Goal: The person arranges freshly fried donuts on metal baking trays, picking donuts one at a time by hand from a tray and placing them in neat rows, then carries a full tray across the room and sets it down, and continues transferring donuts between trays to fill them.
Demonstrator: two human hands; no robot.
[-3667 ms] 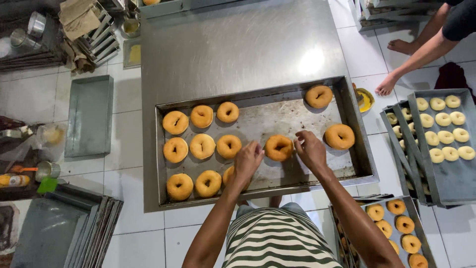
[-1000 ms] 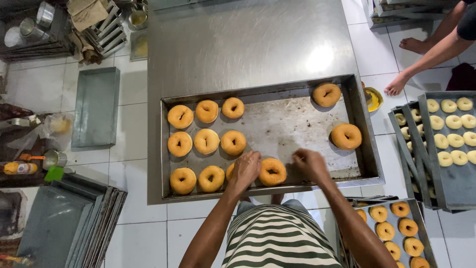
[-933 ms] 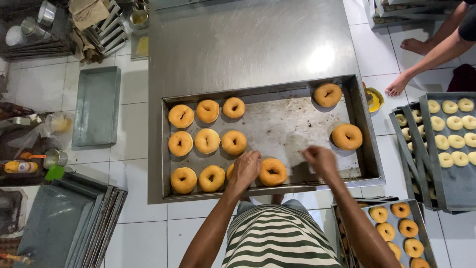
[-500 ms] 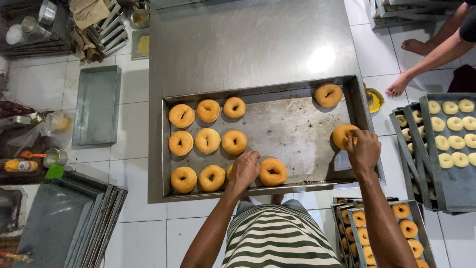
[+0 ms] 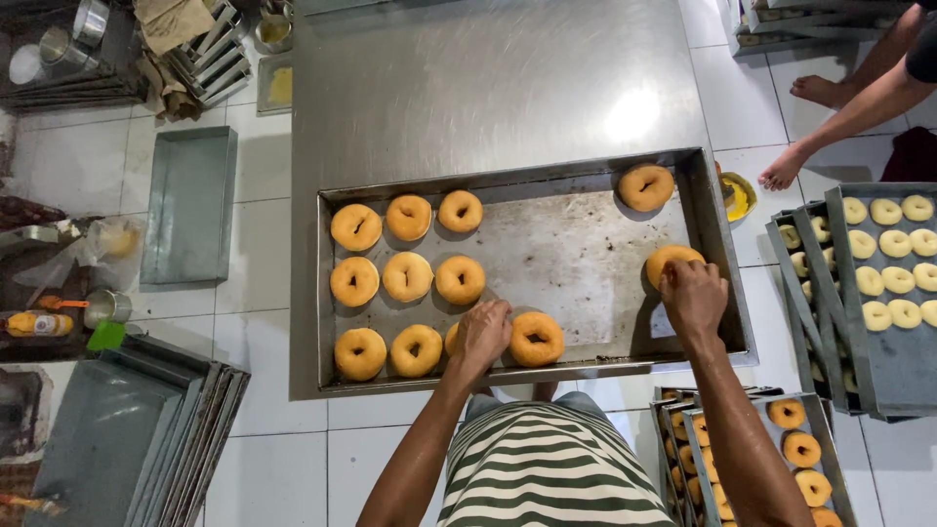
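A large metal baking tray point(image 5: 576, 249) lies on a steel table point(image 5: 488, 78) and holds golden fried donuts in rows on its left side. My left hand point(image 5: 483, 334) rests on a donut point(image 5: 452, 338) in the front row, next to another donut point(image 5: 537, 339). My right hand point(image 5: 692, 296) grips a donut point(image 5: 670, 260) near the tray's right edge. One more donut point(image 5: 645, 186) sits in the far right corner.
Trays of pale raw donuts point(image 5: 893, 263) stand on the floor at right, and fried donuts point(image 5: 795, 454) fill a tray at bottom right. Another person's arm and bare feet point(image 5: 815, 93) are at top right. Empty trays point(image 5: 190, 205) and stacked pans point(image 5: 146, 429) lie at left.
My right hand let go of the front-row donut and moved right across the tray to the donut near the right edge. My left hand stayed in place.
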